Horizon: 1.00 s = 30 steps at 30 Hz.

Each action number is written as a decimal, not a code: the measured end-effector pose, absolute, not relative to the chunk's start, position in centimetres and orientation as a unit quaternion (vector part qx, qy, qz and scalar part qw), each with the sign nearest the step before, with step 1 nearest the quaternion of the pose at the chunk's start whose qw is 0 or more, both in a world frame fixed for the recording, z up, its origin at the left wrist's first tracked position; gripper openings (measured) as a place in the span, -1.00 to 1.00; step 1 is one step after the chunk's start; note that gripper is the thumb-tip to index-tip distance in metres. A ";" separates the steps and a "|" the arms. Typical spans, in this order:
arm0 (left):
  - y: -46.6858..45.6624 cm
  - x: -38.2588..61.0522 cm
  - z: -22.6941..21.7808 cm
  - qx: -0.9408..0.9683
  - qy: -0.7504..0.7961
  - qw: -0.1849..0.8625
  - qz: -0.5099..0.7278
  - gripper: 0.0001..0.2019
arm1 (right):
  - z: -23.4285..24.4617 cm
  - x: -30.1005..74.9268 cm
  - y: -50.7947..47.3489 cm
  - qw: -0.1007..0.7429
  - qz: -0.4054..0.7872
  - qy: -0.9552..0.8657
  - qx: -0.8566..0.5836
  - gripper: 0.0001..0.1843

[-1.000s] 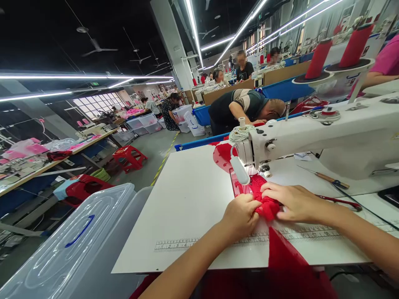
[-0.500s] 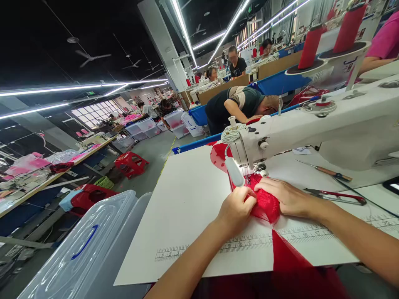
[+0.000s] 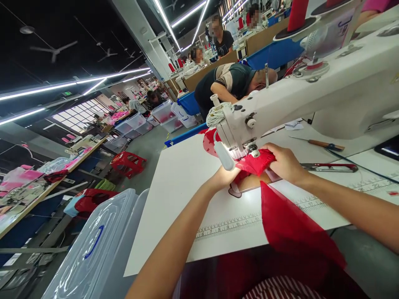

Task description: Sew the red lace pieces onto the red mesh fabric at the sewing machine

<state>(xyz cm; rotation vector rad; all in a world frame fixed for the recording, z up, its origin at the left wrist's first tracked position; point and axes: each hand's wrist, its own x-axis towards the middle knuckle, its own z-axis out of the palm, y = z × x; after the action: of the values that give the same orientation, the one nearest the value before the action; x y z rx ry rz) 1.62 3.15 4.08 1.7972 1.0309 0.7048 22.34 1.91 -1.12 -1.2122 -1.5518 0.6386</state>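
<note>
A piece of red fabric [image 3: 288, 224] runs from under the needle of the white sewing machine [image 3: 305, 89] across the white table [image 3: 183, 187] and hangs over its front edge. My right hand [image 3: 285, 164] pinches the bunched fabric just right of the presser foot. My left hand [image 3: 222, 177] is closed on the fabric at the left of the needle, partly lit by the machine lamp [image 3: 222, 155]; its fingers are partly hidden.
Red-handled scissors [image 3: 330, 167] and a wooden-handled tool [image 3: 326, 145] lie on the table at right. A clear plastic bin with a blue handle [image 3: 93, 249] stands at left. Other people work at tables behind the machine; one bends over [image 3: 230, 81]. A red stool [image 3: 127, 162] stands in the aisle.
Both hands moved up to the needle area and lifted the bunched red fabric closer under the presser foot. The view has tilted and shifted nearer.
</note>
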 end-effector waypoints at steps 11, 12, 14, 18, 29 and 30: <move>3.1 0.7 3.5 0.788 0.389 0.379 0.291 -0.75 | -0.3 21.6 1.7 0.569 0.339 -0.602 -0.446 -0.79; 3.1 0.6 3.2 0.788 0.393 0.369 0.296 -0.75 | -0.3 21.6 1.7 0.579 0.325 -0.598 -0.448 -0.79; 3.0 0.5 2.7 0.789 0.401 0.351 0.305 -0.74 | -0.3 21.6 1.7 0.594 0.295 -0.592 -0.459 -0.82; 3.1 0.2 2.2 0.796 0.408 0.326 0.305 -0.73 | -0.3 21.6 1.5 0.599 0.264 -0.598 -0.463 -0.83; 3.5 0.2 2.4 0.801 0.428 0.315 0.276 -0.89 | 0.4 21.8 0.9 0.593 0.291 -0.615 -0.431 -0.80; 3.4 0.3 2.4 0.797 0.433 0.318 0.277 -0.88 | 0.5 21.8 0.8 0.592 0.293 -0.614 -0.432 -0.79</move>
<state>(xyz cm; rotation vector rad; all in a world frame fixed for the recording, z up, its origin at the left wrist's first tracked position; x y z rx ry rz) 0.26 3.40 2.38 2.0960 1.1382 0.7300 21.83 0.80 0.46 -1.0046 -1.4286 0.6814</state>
